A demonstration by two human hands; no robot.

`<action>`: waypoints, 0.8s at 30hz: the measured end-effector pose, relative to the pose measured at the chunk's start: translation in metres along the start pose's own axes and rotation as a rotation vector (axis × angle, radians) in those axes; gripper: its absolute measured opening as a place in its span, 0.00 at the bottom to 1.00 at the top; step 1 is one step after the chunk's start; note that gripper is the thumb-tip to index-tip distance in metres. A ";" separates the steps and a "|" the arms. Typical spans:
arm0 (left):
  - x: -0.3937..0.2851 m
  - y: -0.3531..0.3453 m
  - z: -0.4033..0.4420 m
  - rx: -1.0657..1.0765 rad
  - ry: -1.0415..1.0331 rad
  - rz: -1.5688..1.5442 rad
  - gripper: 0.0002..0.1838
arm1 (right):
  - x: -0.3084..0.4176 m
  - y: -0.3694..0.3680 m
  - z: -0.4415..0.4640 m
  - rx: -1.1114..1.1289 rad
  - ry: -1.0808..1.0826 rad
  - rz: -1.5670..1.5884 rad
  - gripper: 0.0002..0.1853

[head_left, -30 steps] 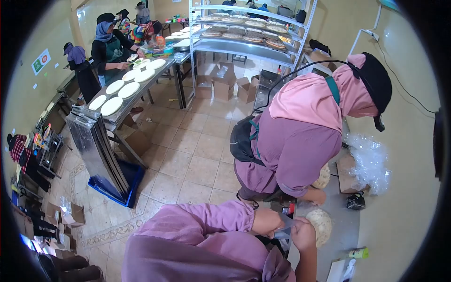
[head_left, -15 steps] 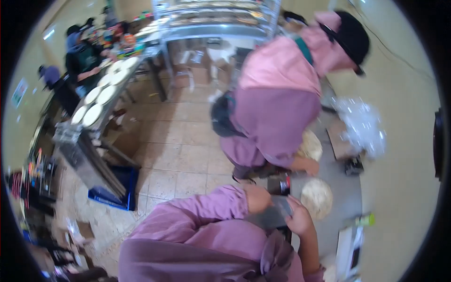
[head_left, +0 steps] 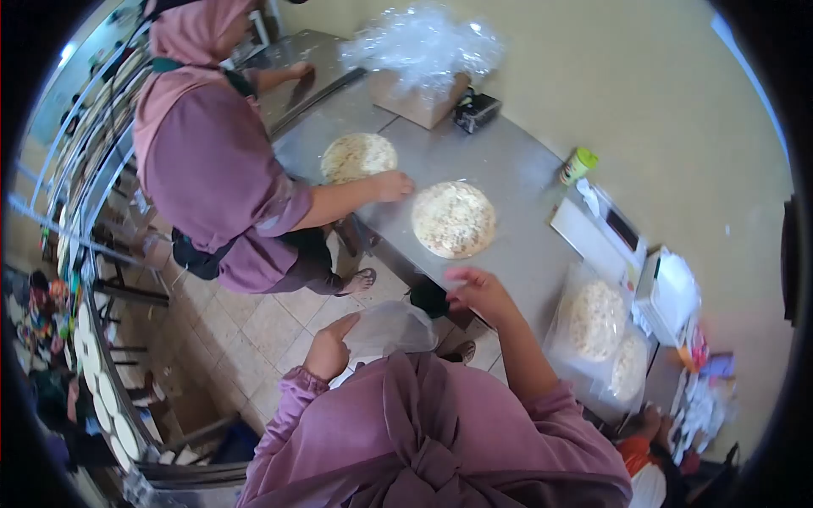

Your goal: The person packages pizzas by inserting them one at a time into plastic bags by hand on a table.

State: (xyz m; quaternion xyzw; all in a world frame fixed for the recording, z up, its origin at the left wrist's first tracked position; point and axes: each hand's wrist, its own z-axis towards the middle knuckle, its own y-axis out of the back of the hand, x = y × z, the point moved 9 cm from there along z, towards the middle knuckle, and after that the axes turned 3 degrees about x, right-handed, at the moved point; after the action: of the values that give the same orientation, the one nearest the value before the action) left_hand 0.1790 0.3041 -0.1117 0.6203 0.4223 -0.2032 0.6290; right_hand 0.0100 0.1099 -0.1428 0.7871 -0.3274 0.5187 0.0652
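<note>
- On the far left, I see a metal rack (head_left: 95, 212) of flat, pale rounds, distorted by the lens.
- Right of it, a co-worker (head_left: 212, 169) in purple bends over the metal table (head_left: 525, 190).
- Near the middle, the wearer's left hand (head_left: 329, 349) grips the left edge of a clear plastic bag (head_left: 391, 328); I cannot make out the exact finger placement. The bag is in front of the body, just off the table's near edge.
- Farther off, a far round (head_left: 360, 154) with pale topping lies flat on the table, the co-worker's hand (head_left: 392, 185) at its near right edge.
- Right of that, a near round (head_left: 455, 220), also topped, lies unwrapped.
- Just nearer, the wearer's right hand (head_left: 478, 295) is raised, fingers loosely curled and apart, nothing visible in them.
- On the right, two topped rounds (head_left: 595, 320) lie under clear film beside a white box (head_left: 665, 292).
- I judge the step in hand to be handling the bag one-handed; the next move calls for steadying its thin film, clear of the co-worker's reach.
</note>
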 end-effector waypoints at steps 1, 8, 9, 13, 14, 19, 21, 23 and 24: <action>0.005 -0.003 0.002 0.026 -0.010 0.010 0.30 | -0.013 0.038 0.010 -0.234 0.084 0.295 0.17; 0.032 0.005 0.003 0.056 0.061 0.048 0.34 | -0.096 0.116 0.086 -0.651 -0.114 0.818 0.15; 0.036 0.005 0.002 0.075 0.070 0.057 0.38 | -0.095 0.113 0.094 -0.632 -0.116 0.826 0.14; 0.034 0.015 -0.003 0.024 0.082 -0.021 0.32 | -0.056 0.090 0.082 -0.740 -0.165 0.845 0.16; 0.040 0.016 -0.006 0.012 0.117 -0.051 0.32 | -0.056 0.097 0.095 -0.713 -0.068 0.863 0.18; 0.047 0.026 -0.014 -0.008 0.113 0.008 0.32 | -0.036 0.101 0.136 -0.546 0.324 1.073 0.23; 0.039 0.031 -0.014 -0.023 0.069 0.068 0.32 | -0.042 0.107 0.141 -0.624 0.336 1.172 0.24; 0.041 0.033 -0.015 -0.032 0.081 0.036 0.32 | -0.029 0.102 0.138 -0.566 0.354 1.162 0.25; 0.043 0.035 -0.017 -0.043 0.092 -0.002 0.32 | -0.025 0.099 0.140 -0.509 0.372 1.145 0.26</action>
State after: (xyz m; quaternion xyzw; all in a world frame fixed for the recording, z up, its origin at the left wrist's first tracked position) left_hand 0.2257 0.3368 -0.1215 0.6149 0.4555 -0.1659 0.6220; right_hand 0.0542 -0.0180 -0.2507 0.3452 -0.7907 0.5053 0.0188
